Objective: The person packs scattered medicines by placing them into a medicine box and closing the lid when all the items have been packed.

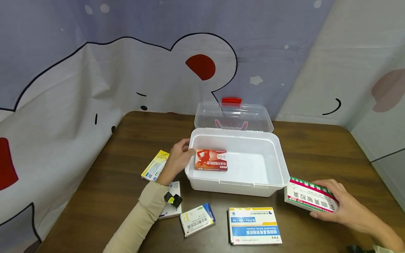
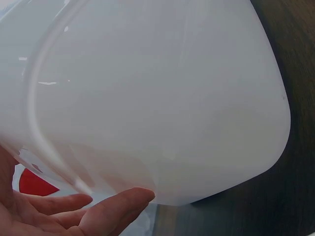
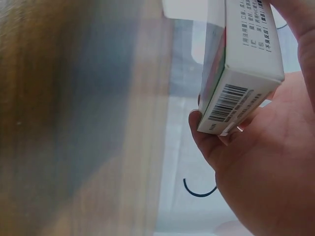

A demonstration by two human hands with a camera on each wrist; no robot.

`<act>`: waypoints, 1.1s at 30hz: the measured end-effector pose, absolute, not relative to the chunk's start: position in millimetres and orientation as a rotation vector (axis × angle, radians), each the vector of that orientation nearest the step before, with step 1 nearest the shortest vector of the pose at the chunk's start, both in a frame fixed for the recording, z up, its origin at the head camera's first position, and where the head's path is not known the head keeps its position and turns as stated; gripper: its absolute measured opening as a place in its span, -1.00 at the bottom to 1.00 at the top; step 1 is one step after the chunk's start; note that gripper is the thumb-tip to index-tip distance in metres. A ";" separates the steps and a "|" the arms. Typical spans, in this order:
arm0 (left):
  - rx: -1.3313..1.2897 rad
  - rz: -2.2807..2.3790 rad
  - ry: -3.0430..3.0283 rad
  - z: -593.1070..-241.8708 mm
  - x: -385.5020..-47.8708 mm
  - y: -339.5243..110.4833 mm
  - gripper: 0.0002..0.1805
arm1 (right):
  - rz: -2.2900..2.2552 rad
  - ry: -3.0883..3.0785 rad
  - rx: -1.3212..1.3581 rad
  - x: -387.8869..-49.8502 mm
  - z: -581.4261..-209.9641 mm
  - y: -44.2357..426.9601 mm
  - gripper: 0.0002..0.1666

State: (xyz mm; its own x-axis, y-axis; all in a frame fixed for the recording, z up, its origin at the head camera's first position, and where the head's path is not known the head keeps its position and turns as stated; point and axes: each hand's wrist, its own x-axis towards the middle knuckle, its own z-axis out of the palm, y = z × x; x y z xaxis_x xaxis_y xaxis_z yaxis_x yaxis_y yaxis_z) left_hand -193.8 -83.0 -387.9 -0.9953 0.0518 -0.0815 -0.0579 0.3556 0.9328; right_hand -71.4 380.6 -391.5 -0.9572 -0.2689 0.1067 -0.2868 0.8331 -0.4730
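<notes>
- Our right grip [image 1: 340, 207] holds the green-edged box [image 1: 310, 196], just to the right of the white container [image 1: 234, 189]; if they touch, we cannot tell.
- Our left grip [image 1: 178, 161] rests with relaxed fingers against the container's left end.
- The clear lid [image 1: 256, 117] stands open at the far side.
- Done: the red box [image 1: 211, 160] lies inside, at left.
- Left, we judge: the held box, and on the surface [image 1: 322, 151] the yellow-and-white box [image 1: 155, 167], white box [image 1: 169, 210], green-lettered box [image 1: 196, 222] and blue-striped box [image 1: 254, 225]; so the work seems early.
</notes>
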 end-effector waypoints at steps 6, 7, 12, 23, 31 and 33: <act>-0.003 1.745 2.499 -389.3 -193.9 -83.2 -0.50 | 0.786 -2.951 0.460 -71.6 -382.6 375.7 -0.07; 0.000 1.747 2.498 -389.4 -193.9 -83.2 -0.50 | 0.782 -2.951 0.464 -71.6 -380.9 375.0 -0.06; -0.004 1.744 2.495 -389.9 -194.4 -83.1 -0.49 | 0.745 -2.967 0.470 -72.2 -370.0 372.7 -0.06; -0.018 1.747 2.496 -390.5 -193.7 -83.2 -0.51 | 0.628 -2.911 0.498 -82.2 -335.1 373.8 -0.01; -0.045 1.719 2.494 -388.2 -193.7 -82.2 -0.49 | 0.608 -2.883 0.608 -93.4 -308.5 361.5 -0.01; -0.050 1.717 2.497 -387.8 -193.7 -81.7 -0.50 | 0.614 -2.869 0.664 -98.9 -300.3 354.0 -0.01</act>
